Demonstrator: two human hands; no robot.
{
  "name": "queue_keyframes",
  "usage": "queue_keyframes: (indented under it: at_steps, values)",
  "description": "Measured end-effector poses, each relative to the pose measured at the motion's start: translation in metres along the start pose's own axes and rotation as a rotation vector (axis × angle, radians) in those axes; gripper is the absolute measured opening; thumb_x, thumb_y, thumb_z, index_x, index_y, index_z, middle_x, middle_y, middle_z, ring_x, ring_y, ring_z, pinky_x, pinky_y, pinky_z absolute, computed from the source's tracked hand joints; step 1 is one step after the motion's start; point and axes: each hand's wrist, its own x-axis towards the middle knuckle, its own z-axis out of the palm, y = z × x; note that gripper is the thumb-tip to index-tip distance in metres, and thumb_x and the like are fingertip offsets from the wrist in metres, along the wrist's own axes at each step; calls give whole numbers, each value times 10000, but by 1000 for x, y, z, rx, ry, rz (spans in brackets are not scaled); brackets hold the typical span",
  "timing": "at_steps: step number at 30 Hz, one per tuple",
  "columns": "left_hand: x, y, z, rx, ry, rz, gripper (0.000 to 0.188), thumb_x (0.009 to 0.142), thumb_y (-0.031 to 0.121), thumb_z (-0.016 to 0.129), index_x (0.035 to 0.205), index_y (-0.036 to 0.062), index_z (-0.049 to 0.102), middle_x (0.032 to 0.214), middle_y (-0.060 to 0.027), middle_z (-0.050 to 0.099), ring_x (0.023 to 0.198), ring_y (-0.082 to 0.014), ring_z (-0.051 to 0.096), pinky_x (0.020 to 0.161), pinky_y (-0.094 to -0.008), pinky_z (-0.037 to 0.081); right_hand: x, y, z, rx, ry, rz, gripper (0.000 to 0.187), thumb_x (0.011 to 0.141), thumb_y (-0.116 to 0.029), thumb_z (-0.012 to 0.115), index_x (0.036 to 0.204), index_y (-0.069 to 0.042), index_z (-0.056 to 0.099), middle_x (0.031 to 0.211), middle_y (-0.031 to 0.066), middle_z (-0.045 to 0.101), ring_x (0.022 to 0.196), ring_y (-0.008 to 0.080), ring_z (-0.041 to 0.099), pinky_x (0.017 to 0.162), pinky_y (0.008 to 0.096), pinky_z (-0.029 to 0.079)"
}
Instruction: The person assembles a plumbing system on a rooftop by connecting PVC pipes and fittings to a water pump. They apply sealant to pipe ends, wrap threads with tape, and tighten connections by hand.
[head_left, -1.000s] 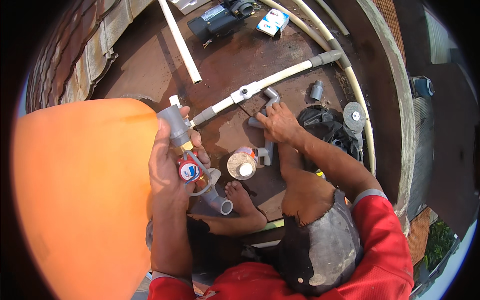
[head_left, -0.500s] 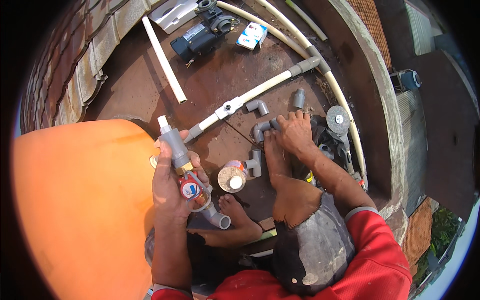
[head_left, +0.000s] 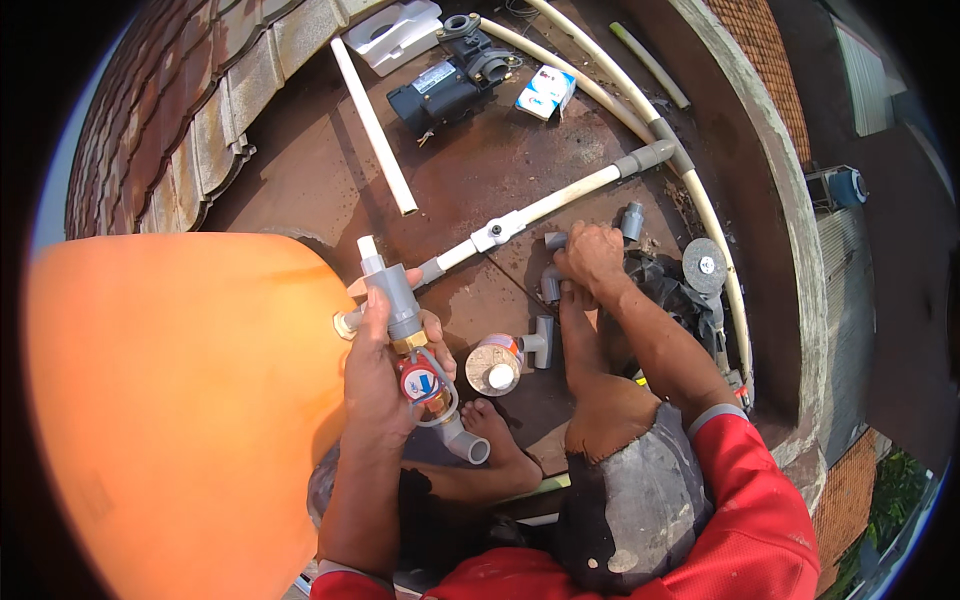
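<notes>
My left hand is wrapped round a pipe assembly. It has a thick grey PVC sleeve with a white stub on top, a brass nut, a red round-faced device with a looped grey cable, and a grey elbow at the bottom. Down by my foot, the curled fingers of my right hand close over a grey pipe elbow, which they partly hide. Another grey elbow piece lies just below those fingers. A glue can with a dirty lid stands between my feet, beside a grey tee.
A large orange tank fills the left side, with roof tiles behind. Farther off lie a black pump, a small box and a loose white pipe. Fixed white piping crosses the floor; a cutting disc sits at right.
The view has shifted, so the scene sits farther right and lower. My right hand has moved left across the floor, now covering part of the grey elbow. My left hand keeps its hold.
</notes>
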Motion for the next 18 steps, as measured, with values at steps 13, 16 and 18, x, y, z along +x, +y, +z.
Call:
queue_keyframes:
  at_steps: [13,16,18]
  values:
    - [4,-9,8,16,8,-64,639,1172,533,453,1519,0,498,836,-98,687,606,-206,712,548,-354,629,-37,77,-52,194,40,306,606,907,-467,720,1307,-11,732,1055,265,803,1043,438,780,970,538,596]
    - [5,-13,7,35,31,-81,641,1168,540,459,1518,5,505,830,-93,695,607,-203,711,559,-349,630,-48,72,-58,65,-4,258,618,892,-439,741,1293,30,707,1007,258,802,991,419,789,953,530,600]
    - [4,-14,9,57,31,-86,633,1166,542,463,1515,16,512,831,-92,699,608,-202,711,562,-347,629,-54,64,-62,112,-21,270,656,891,-443,747,1348,26,695,1076,279,794,1046,445,777,992,536,587]
